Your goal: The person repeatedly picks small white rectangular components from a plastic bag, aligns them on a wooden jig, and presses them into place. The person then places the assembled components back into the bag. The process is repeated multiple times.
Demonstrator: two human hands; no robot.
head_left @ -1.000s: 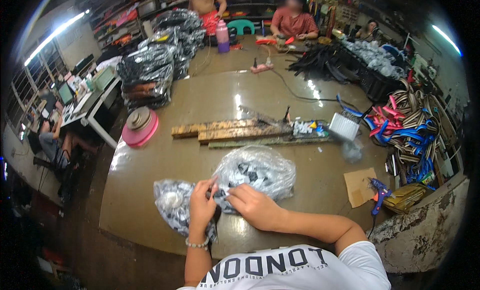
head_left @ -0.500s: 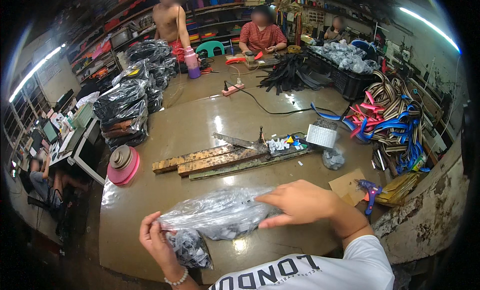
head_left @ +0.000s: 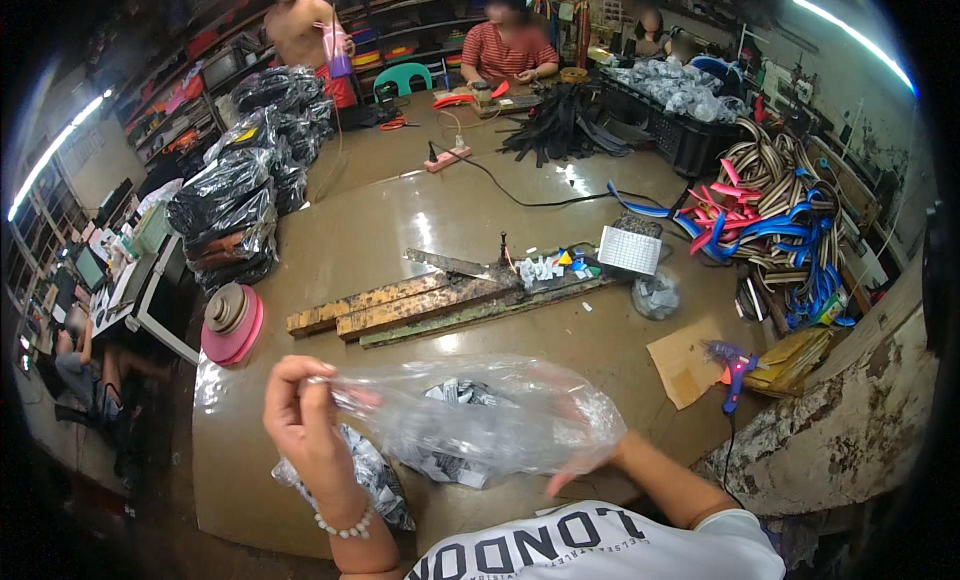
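A clear plastic bag [head_left: 540,420] stretches between my hands above the table's near side. Dark, grey and white packed pieces [head_left: 462,468] show through and below it. My left hand [head_left: 300,410], a beaded bracelet at its wrist, is closed on the bag's left end, pinching the film. My right hand [head_left: 600,458] is at the bag's right end, partly covered by the film; its thumb and fingers look spread apart. A second clear bag of similar dark and white pieces [head_left: 372,475] lies beside my left wrist.
Wooden bars [head_left: 420,305] lie across the middle of the table, small plastic pieces [head_left: 545,268] at their end. A blue glue gun [head_left: 738,370] sits at the right near cardboard [head_left: 685,362]. Pink discs [head_left: 232,325] stand left. Other people [head_left: 508,45] are across the table.
My left hand has risen, lifting the bag's left end. The bag has opened out wider, and my right hand has moved down and behind its film. A standing co-worker has lifted the purple bottle.
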